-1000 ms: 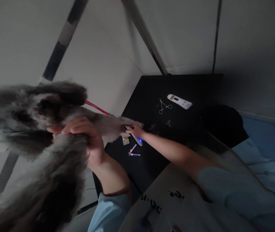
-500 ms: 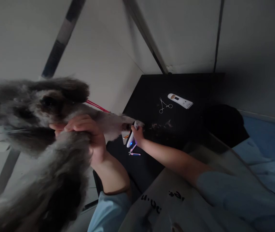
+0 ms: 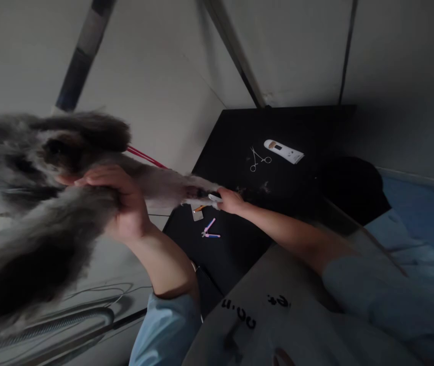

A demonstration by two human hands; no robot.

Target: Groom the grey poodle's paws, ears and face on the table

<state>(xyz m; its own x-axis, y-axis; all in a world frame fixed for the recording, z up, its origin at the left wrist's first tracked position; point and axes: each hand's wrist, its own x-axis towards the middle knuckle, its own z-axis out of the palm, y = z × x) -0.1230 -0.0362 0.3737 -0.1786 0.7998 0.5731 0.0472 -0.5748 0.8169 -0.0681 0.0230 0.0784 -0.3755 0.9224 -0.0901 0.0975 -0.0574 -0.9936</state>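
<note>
A grey, fluffy dog (image 3: 60, 150) is at the left, with its head close to my left hand (image 3: 121, 201). That hand is closed around one furry leg (image 3: 60, 229) of the dog, just under the muzzle; part of the fingers is hidden in the fur. My right hand (image 3: 233, 200) grips a small white hair clipper (image 3: 214, 197), only partly visible. The clipper lies against the lower end of the dog's close-cut part (image 3: 163, 188), over the black table (image 3: 236, 147).
On the table lie scissor-like forceps (image 3: 258, 159), a larger white clipper (image 3: 283, 151), pink-and-blue nail clippers (image 3: 211, 230) and a small flat card-like piece (image 3: 197, 213). Loose hair tufts (image 3: 265, 187) are scattered near my right hand. A red lead (image 3: 146, 156) runs behind the dog. A ribbed hose (image 3: 60, 325) hangs lower left.
My left hand and the dog's head and held leg have shifted left in view. My right hand has turned the clipper, moving slightly right; its blue light no longer shows.
</note>
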